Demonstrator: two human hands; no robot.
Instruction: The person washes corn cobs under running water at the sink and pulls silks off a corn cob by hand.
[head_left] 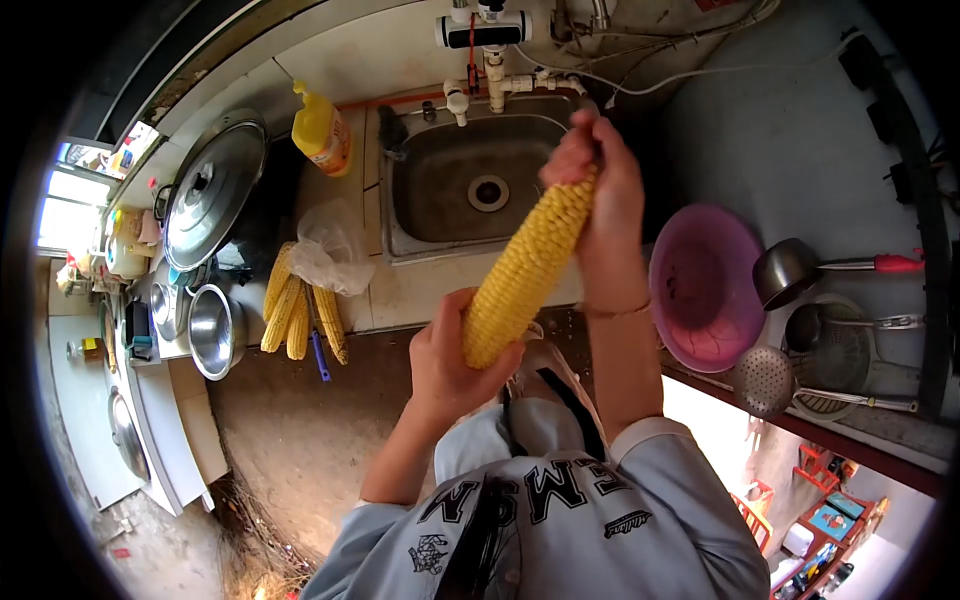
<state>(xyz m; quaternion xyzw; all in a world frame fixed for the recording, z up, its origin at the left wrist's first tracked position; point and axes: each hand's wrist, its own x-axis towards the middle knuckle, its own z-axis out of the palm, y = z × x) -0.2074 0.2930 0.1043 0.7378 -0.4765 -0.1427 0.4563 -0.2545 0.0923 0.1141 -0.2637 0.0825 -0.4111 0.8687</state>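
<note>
A husked yellow corn cob point(528, 268) is held at a slant between both hands, above the front edge of the sink. My left hand point(447, 362) wraps round its lower, thicker end. At the upper end my right hand point(603, 180) is closed around the tip, and its fingertips are slightly blurred. Several more corn cobs point(297, 320) lie in a bunch on the counter to the left, beside a crumpled clear plastic bag point(330, 250). A tool with a blue handle point(320, 356) sticks out over the counter edge next to them.
Behind the cob is a steel sink point(408, 225) with a tap point(457, 105). At left stand a yellow bottle point(322, 135), a large lidded pot point(215, 195) and a steel bowl point(217, 335). On the right are a pink basin point(665, 285), a ladle point(785, 272) and a skimmer point(764, 382).
</note>
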